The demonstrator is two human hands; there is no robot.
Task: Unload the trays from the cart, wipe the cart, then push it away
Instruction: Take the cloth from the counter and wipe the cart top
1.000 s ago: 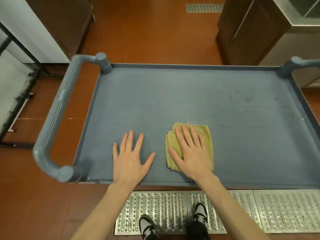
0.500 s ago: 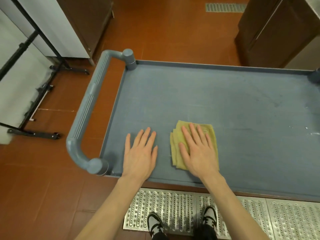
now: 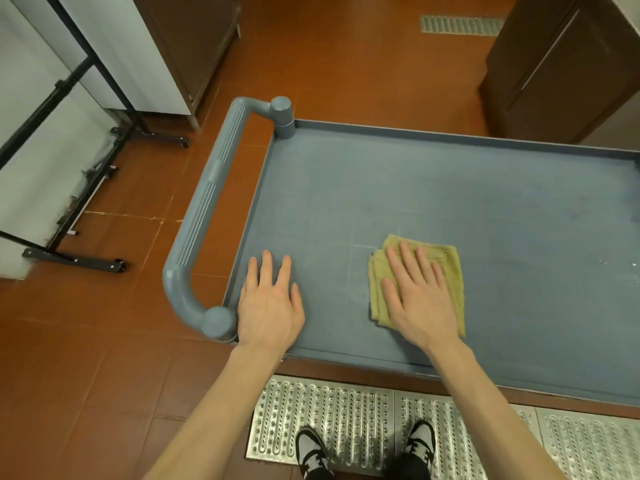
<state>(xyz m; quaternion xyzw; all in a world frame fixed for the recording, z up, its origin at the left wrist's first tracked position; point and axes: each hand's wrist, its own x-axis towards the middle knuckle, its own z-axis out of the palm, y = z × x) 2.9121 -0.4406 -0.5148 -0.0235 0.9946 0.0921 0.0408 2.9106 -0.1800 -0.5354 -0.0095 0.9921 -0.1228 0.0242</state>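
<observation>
**Wipe under way, hands now spread apart**

On the cart's grey deck [image 3: 433,188] the right hand [image 3: 420,294] lies flat, fingers straight and together, pressing the folded yellow-green cloth [image 3: 450,271] near the front edge. The left hand [image 3: 268,303], also flat with fingers relaxed and holding nothing, rests on the bare deck by the near-left corner post [image 3: 218,322] and the curved push handle [image 3: 204,209]. Half a second ago the two hands sat almost side by side; now they're well apart, and the cloth lies further from that handle end, so the wipe looks to be travelling rightward along the deck. No trays show on the deck, so unloading appears finished. White specks [image 3: 620,264] further right suggest that stretch needs a pass before any pushing begins. Below, shoes stand on the metal floor grating [image 3: 346,420].
</observation>
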